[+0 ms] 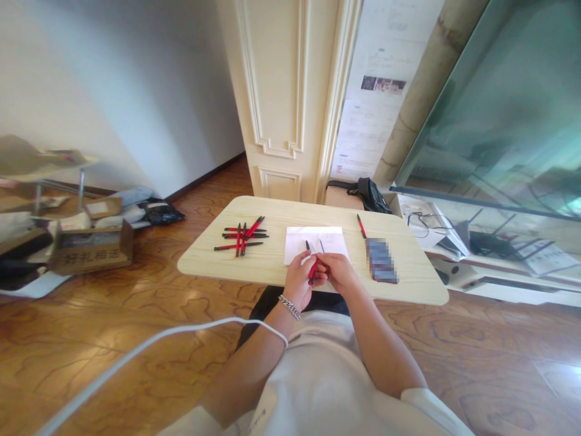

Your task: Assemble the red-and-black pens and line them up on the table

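Observation:
My left hand (301, 280) is closed around a red and black pen (313, 274), whose red part shows between the fingers. A dark tip (307, 245) sticks up just beyond that hand. My right hand (339, 270) meets it at the fingertips, pinched together, with a thin dark stick (322, 246) standing out above them; whether it is a refill I cannot tell. Under both hands lies a white sheet of paper (295, 238) with faint marks. To the left, several red and black pens (242, 236) lie crossed in a loose pile.
The pale wooden table (204, 266) has rounded corners. On its right are a phone-like blurred object (381, 260) and a single red pen (361, 226). A white cable (181, 329) runs past my left forearm. Cardboard boxes (91, 249) and bags stand on the floor at left.

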{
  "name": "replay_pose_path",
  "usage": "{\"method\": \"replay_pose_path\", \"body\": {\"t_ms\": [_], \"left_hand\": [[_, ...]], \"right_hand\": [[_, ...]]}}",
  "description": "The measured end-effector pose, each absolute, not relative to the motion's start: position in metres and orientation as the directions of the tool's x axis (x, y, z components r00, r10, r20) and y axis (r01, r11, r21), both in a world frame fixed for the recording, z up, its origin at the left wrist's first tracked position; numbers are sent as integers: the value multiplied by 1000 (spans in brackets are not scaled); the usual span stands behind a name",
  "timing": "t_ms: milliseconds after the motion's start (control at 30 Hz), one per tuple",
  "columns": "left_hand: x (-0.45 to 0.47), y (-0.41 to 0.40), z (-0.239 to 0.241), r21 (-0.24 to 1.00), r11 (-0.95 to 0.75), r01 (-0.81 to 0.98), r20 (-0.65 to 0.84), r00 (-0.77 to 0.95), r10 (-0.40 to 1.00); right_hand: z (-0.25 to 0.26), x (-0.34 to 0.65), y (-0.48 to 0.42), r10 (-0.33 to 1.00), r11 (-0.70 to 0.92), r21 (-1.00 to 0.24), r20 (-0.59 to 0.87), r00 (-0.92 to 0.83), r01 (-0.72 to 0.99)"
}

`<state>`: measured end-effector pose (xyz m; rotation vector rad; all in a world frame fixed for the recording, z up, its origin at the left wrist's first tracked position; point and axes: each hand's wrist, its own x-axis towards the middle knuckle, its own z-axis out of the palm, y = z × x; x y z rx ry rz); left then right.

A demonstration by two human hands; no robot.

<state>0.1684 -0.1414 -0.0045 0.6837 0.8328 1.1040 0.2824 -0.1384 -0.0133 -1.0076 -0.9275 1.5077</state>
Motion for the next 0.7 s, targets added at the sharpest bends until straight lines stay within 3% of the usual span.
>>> {"method": "replay_pose_path", "body": {"t_ms": [233,333,400,500,567,700], "left_hand": [[167,-142,-5,854,288,-433,-216,208,954],[168,-144,-4,866,286,-410,-216,211,953],[168,-146,-4,876,288,-386,-214,224,951],[166,-147,-6,886,290,-361,-210,246,946],[165,-146,-9,882,297,-366,-212,253,944],[165,-142,-14,869,293,-398,-209,242,947]], "right_hand": [[-9,280,-141,978,-162,-902,-92,-189,-400],[-10,284,-140,974,-162,-925,-93,-208,-344],[-13,290,-134,987,-128,-957,-97,-127,-259],[-17,305,-116,992,-20,-1000,-22,121,-15],[-17,315,-103,972,-6,-961,60,229,276],[-16,323,-90,959,-45,-665,180,219,746]]}}
